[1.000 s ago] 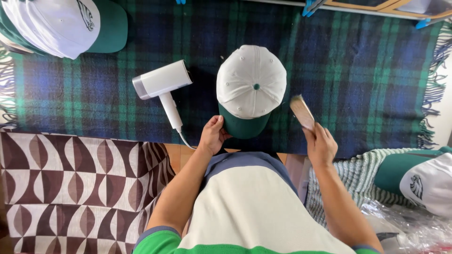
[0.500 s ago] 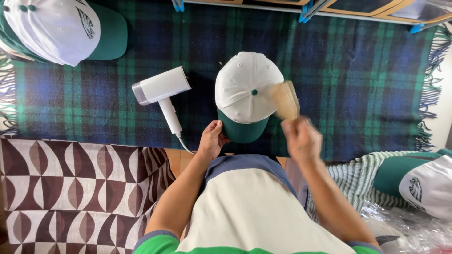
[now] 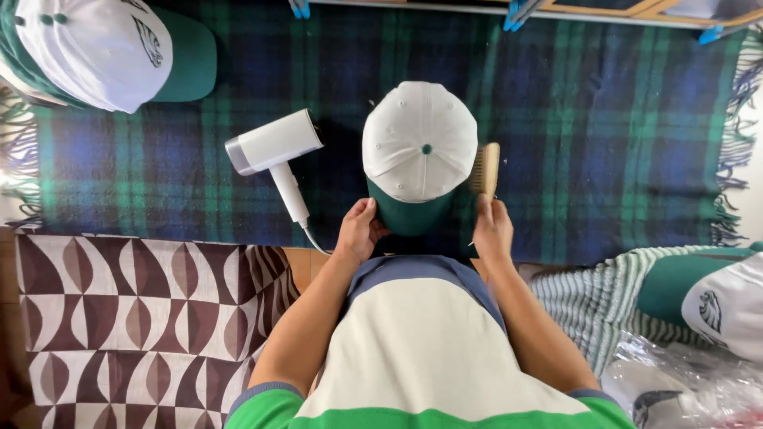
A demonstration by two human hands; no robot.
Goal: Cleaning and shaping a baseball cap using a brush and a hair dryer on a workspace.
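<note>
Head view. Plaid blanket (image 3: 604, 119) covers the work surface. White handheld steamer (image 3: 274, 147) lies at 9 o'clock of the white-and-green cap (image 3: 419, 143); a stack of caps (image 3: 95, 48) sits at 10 o'clock. Cap stands at centre, brim toward the person. Left hand (image 3: 359, 230) pinches the brim edge at 7 o'clock. Right hand (image 3: 493, 230) grips a wooden brush (image 3: 485, 168), bristles against the crown at 3 o'clock.

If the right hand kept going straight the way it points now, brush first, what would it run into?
The right hand points away from the person, its brush beside the cap. Straight ahead lies only bare plaid blanket up to the far edge. The brush looks to be at the cap's side, though depth is unclear.
</note>
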